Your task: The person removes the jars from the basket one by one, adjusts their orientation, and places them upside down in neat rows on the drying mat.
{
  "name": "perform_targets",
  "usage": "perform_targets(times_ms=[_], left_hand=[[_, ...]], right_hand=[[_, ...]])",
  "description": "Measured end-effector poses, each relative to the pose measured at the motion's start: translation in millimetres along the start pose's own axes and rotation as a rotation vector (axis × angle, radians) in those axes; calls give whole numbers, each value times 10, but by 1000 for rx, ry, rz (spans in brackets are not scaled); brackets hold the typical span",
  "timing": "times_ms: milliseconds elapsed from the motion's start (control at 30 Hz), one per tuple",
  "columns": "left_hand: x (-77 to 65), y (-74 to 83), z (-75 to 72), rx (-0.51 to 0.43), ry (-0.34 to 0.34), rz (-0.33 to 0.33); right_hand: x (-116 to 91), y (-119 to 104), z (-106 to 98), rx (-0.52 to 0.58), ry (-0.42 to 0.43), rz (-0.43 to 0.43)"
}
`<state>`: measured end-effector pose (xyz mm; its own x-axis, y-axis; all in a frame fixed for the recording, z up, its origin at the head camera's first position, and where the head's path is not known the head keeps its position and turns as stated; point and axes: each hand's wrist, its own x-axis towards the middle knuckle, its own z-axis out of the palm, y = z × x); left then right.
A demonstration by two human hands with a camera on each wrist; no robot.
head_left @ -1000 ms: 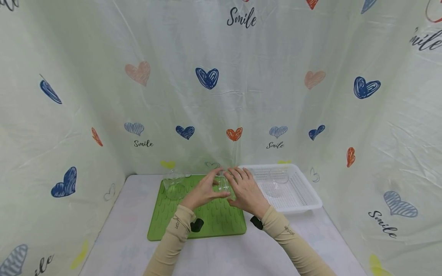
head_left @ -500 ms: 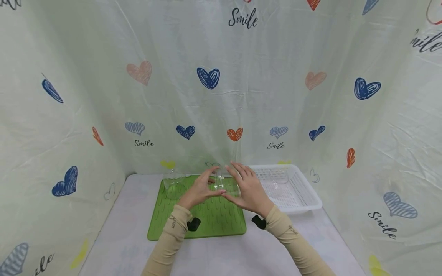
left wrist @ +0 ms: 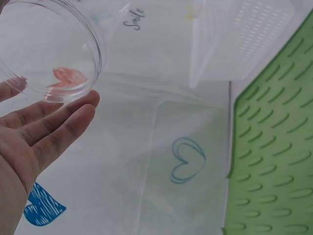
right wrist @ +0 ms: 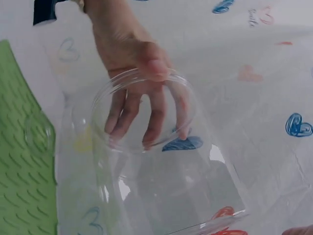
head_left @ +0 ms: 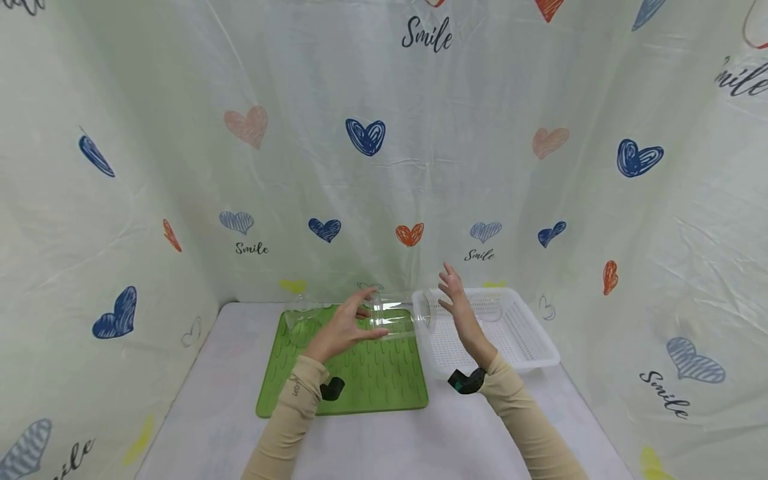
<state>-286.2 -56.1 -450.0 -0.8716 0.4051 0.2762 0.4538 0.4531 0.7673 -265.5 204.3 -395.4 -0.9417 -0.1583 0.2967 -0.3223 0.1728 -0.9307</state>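
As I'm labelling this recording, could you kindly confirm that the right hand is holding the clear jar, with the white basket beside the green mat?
One detail is wrong: in the head view, the left hand holds the clear jar, while the right hand is apart from it. The white basket is beside the green mat.

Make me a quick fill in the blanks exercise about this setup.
The clear jar is gripped by the person's ____ hand.
The textured mat is coloured ____.
In the head view, the perforated white basket stands to the mat's ____.
The curtain's black lettering reads ____.

Missing words: left; green; right; Smile.
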Motion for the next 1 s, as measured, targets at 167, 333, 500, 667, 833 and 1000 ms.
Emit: perform_targets(times_ms=[167, 333, 500, 667, 833, 1000], left_hand=[[-5, -22, -29, -21, 4, -1], [-14, -37, -42, -42, 4, 29], [-8, -59, -42, -56, -17, 50], [4, -91, -60, -78, -41, 27], [1, -139, -71, -102, -54, 9], [-7, -164, -67, -119, -63, -1]], right_hand=[[45, 150, -97, 228, -39, 279], [65, 278, -115, 395, -170, 482], [67, 371, -102, 543, -304, 594], [65, 417, -72, 573, -389, 620], [50, 423, -43, 557, -390, 632], [34, 438, -29, 532, -395, 621]])
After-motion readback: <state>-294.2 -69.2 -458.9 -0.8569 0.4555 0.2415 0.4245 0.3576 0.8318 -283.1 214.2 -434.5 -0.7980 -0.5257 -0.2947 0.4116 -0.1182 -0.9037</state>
